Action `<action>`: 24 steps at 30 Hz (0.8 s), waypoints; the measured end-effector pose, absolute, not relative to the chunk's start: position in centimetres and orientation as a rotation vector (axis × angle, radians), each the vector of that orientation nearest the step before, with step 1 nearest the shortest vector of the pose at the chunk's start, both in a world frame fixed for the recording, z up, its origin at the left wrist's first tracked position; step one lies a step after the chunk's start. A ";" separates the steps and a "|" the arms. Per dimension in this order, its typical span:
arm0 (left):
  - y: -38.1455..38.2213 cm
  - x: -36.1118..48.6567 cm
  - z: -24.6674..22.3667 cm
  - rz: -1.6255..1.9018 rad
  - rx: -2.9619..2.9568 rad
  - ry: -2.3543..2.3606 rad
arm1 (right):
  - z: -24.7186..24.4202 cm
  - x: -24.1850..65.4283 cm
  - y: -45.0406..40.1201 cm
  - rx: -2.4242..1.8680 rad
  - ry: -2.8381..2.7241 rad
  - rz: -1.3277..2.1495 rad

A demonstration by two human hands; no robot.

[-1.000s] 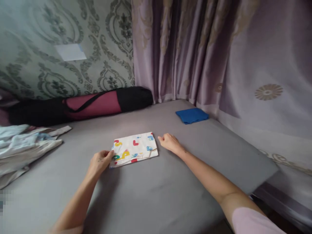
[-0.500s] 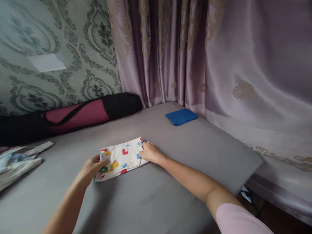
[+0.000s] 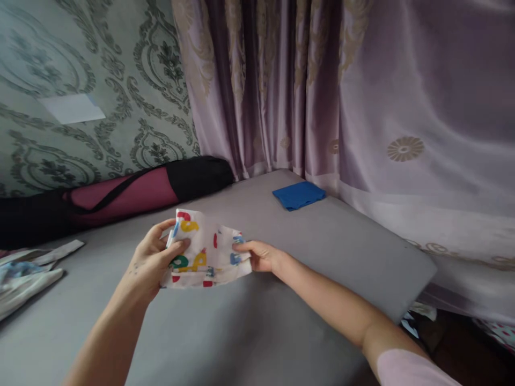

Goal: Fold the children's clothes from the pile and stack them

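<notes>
A folded white cloth (image 3: 207,252) with red, yellow, green and blue prints is held up off the grey surface, sagging a little in its middle. My left hand (image 3: 155,260) grips its left end, thumb on the front and fingers behind. At the right end my right hand (image 3: 259,254) pinches it, the thumb in front and the other fingers partly hidden behind the fabric. Farther back on the surface lies a folded blue cloth (image 3: 299,195), apart from both hands.
A long black and maroon bag (image 3: 124,190) lies along the patterned wall. Crumpled light-coloured clothes (image 3: 34,273) sit at the left. Purple curtains (image 3: 277,96) hang behind the grey bed surface (image 3: 341,241), whose edge drops off at the right.
Both hands have raised the printed cloth off the surface. It was lying flat and now bends between them, its left end tilted up.
</notes>
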State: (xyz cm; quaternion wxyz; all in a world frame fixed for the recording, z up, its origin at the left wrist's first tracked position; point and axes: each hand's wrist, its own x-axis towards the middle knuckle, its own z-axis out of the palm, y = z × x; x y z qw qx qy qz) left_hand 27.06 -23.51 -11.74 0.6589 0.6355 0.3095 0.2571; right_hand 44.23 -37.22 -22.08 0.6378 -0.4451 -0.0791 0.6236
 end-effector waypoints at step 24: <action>-25.6 36.7 -27.6 0.676 2.281 0.442 | -9.4 59.2 -51.2 -1.956 -0.209 0.674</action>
